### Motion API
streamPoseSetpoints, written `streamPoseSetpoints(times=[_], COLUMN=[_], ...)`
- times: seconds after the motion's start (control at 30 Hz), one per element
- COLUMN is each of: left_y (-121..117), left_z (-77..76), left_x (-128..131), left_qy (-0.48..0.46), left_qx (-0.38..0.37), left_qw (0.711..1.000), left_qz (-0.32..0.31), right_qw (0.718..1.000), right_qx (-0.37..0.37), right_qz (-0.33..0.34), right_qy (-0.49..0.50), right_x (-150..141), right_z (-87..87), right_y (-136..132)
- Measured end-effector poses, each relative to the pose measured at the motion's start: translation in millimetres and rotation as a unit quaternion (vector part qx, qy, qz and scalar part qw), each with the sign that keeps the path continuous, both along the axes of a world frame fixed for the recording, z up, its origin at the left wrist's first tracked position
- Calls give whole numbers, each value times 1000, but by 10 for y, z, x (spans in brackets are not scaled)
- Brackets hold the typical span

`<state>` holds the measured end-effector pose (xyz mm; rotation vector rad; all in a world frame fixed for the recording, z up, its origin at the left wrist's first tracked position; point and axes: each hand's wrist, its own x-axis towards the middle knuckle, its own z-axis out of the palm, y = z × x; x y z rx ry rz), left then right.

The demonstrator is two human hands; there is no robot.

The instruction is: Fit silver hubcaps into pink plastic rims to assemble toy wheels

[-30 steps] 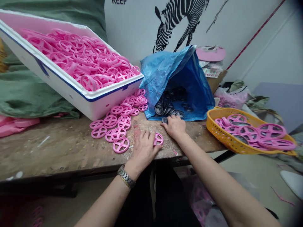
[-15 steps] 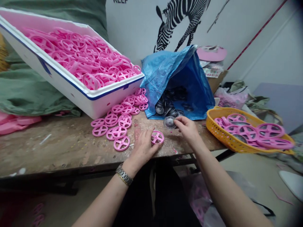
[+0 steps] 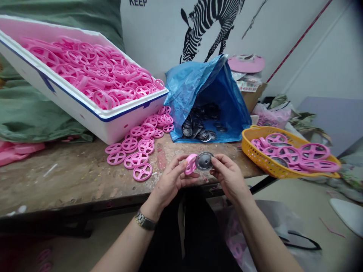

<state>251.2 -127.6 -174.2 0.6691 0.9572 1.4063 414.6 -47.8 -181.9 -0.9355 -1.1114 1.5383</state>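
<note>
Between thumb and fingers, my left hand (image 3: 174,177) grips a pink spoked plastic wheel (image 3: 191,164), tilted nearly on edge. A dark grey round disc (image 3: 204,161) with a small centre hole is pinched at its right rim by my right hand (image 3: 228,172). The two parts are side by side above the table's front edge, the disc's left rim close to the wheel; whether they touch I cannot tell. Left of my left hand lies a loose pile of pink wheels (image 3: 142,172). Beyond my hands, more grey discs (image 3: 202,134) spill at the mouth of a blue plastic bag (image 3: 181,81).
A white foam box (image 3: 127,119) heaped with pink wheels leans tilted at the back left. At the right edge of the worn wooden table (image 3: 85,177) is a yellow basket (image 3: 249,151) holding pink wheels and grey discs. Green cloth (image 3: 36,113) hangs behind the box.
My left hand has picked the pink wheel up off the table and tilted it. My right hand has brought the grey disc from near the bag towards me, beside the wheel.
</note>
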Motion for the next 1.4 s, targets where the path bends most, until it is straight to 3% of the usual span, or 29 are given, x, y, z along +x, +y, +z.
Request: streamPoseSetpoints(times=[0.13,0.33,0.5,0.63,0.93,1.03,1.13,1.4], left_y=[-48,-74,-96,-106,-125,-150,-172,-192], left_z=[-15,-124,-128,-93,-44,-22,-19,-142], left_x=[88,163,152,129,131,139,156,229], left_qy=[-70,-67,15,100,207,244,288,393], left_qx=[0,-6,-6,6,23,40,71,107], left_qw=[997,996,999,994,978,968,954,913], left_qz=[-39,-56,-35,-37,-23,-43,-55,-13], right_qw=[999,997,997,993,984,980,981,980], right_qx=[33,68,61,96,134,133,132,141], right_qz=[-5,-9,-49,-51,53,81,68,30], right_qy=[-30,-40,-28,-49,-107,-124,-128,-137], right_x=[-53,-131,-118,-95,-6,36,62,63], right_z=[-30,-106,-159,-143,-70,-38,-43,-120], right_y=[-117,-244,-238,-284,-407,-423,-444,-500])
